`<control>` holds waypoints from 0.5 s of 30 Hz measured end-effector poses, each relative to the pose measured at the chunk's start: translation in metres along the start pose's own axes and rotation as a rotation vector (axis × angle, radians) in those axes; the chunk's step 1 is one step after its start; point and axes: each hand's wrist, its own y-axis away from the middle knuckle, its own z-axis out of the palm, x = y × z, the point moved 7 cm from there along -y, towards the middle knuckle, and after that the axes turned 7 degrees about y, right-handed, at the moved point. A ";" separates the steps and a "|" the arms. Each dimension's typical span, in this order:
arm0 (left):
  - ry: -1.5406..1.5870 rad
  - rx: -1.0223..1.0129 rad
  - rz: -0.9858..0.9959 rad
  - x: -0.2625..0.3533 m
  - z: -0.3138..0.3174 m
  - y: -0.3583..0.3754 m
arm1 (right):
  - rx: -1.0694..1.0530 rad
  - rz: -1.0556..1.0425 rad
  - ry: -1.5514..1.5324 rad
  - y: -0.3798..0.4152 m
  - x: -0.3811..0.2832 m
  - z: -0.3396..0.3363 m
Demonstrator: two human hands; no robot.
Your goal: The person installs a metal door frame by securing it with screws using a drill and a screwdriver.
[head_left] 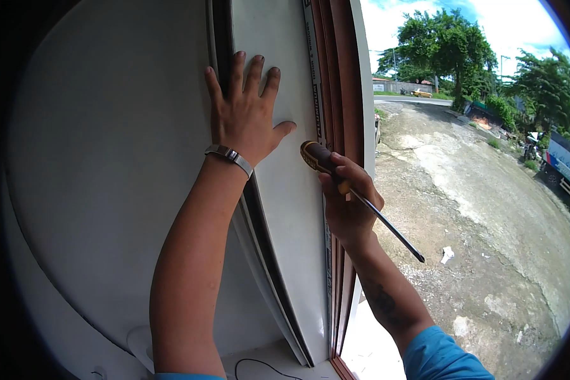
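1. the left hand (246,111) is pressed flat, fingers spread, on the white panel (278,190), which stands against the frame (343,95).
2. the screwdriver (354,196) is gripped in the closed right hand (348,206), tip outward.
3. if pressure eases, the panel could slip.

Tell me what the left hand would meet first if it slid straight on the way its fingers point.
The left hand lies flat on the white panel, fingers pointing up along it. Going straight on, it would likely just meet more of that panel's bare surface; nothing else shows in that line up to the picture's top edge.
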 end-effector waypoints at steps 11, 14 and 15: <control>0.069 0.005 0.080 -0.012 -0.023 -0.017 | -0.138 -0.023 -0.081 -0.057 0.003 0.016; 0.074 0.053 0.101 -0.027 -0.027 -0.032 | 0.117 -0.071 -0.488 -0.133 -0.008 0.019; 0.095 0.088 0.136 -0.028 -0.024 -0.036 | 0.121 -0.135 -0.390 -0.171 -0.006 0.027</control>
